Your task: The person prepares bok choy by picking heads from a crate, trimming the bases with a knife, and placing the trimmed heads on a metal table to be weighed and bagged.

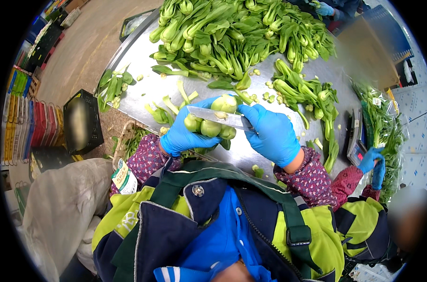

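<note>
Several heads of bok choy (211,128) are bunched in my left hand (183,135), their pale bases facing up and right. A blue glove covers that hand, its fingers wrapped around the bunch. My right hand (275,135), gloved in blue too, is closed around a knife (200,113); its handle is hidden in the fist. The flat, wide blade lies across the bases, with a small pale root end (220,114) on or right behind it. Beneath both hands is a metal table (143,101) strewn with trimmed root ends (270,97) and loose leaves.
A large heap of bok choy (232,40) covers the table's far side, with a smaller row (307,91) to the right. A scale (355,138) and bagged greens (383,122) stand near a co-worker's gloved hands (371,160). Black crate (83,122) and stacked coloured crates (32,122) are at left.
</note>
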Tool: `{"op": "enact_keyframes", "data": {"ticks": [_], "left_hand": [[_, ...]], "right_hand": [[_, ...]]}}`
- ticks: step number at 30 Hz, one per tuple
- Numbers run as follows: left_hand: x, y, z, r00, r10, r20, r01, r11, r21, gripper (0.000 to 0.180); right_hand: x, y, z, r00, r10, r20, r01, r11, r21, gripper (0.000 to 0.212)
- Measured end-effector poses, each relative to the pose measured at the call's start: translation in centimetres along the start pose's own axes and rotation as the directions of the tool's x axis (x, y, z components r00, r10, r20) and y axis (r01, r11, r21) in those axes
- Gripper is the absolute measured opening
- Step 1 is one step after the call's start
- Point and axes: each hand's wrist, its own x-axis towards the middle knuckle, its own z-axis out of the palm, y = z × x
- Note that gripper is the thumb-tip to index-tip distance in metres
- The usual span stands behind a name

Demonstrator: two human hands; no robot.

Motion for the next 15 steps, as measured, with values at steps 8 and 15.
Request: {"op": "enact_keyframes", "data": {"ticks": [8, 15], "left_hand": [[0.1, -0.3, -0.2, 0.998, -0.062, 0.013, 0.062, 0.998, 0.012, 0.060], [0.4, -0.8, 0.2, 1.000, 0.004, 0.002, -0.004, 0.996, 0.091, 0.057]], "right_hand": [[-0.1, 0.5, 0.2, 0.999, -0.017, -0.050, 0.018, 1.000, 0.014, 0.026], [0.1, 1.5, 0.8, 1.000, 0.012, 0.017, -0.013, 0.999, 0.048, 0.022]]}}
